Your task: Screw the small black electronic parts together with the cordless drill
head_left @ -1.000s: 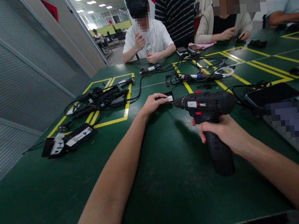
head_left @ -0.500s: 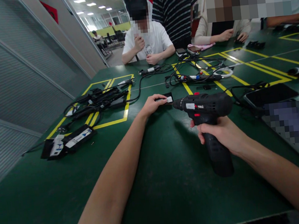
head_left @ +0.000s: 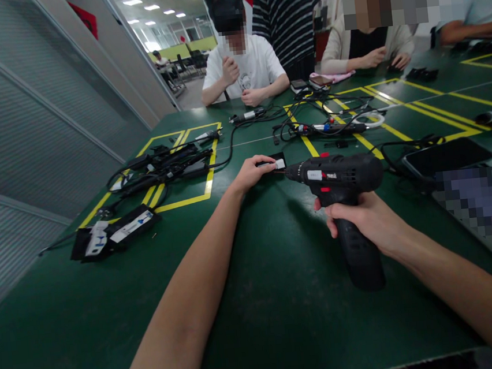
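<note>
Right hand (head_left: 362,215) grips drill (head_left: 341,174) by its handle, above table (head_left: 261,299), nose near black part (head_left: 280,158). Left hand (head_left: 251,171) rests over black part, on table; cannot tell if pinching. Drill probably heavy, rigid: handle best. Black part likely light, stiff: hold edges.

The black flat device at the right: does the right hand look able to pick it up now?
Probably not: the right hand is wrapped around the drill. The black flat device lies nearby, but that grip would likely have to loosen first.
</note>
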The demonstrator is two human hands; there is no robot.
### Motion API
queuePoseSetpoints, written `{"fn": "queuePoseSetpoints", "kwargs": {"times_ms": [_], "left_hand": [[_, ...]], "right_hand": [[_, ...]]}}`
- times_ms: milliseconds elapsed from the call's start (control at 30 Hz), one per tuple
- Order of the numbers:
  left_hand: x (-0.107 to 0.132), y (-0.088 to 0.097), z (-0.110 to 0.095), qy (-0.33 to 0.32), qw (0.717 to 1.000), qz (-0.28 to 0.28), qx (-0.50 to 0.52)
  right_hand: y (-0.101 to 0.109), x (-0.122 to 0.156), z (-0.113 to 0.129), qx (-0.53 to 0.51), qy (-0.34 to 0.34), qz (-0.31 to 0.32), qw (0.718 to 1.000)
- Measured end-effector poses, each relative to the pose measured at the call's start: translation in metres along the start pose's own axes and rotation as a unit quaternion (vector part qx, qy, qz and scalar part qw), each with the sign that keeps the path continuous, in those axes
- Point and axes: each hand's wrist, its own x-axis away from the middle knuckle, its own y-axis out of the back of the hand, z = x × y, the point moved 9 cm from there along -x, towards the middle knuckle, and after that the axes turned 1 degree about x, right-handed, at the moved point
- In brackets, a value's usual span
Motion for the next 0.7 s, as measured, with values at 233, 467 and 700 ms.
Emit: {"fn": "queuePoseSetpoints", "kwargs": {"times_ms": [233, 467, 700], "left_hand": [[0.0003, -0.0001, 0.0002, -0.005, 1.0, 0.001, -0.003], [-0.0003, 0.0019, 0.0038, 0.004, 1.0, -0.009, 0.002], [0.0003, 0.0037, 0.0039, 0.014, 1.0, -0.014, -0.008]], "right_hand": [[0.0001, -0.0005, 0.0001, -0.002, 0.008, -0.005, 1.0], [-0.0058, -0.0026, 0.0024, 0.036, 0.014, 0.001, 0.999], [-0.0059, -0.0029, 0.006, 0.068, 0.019, -0.002, 0.997]]}}
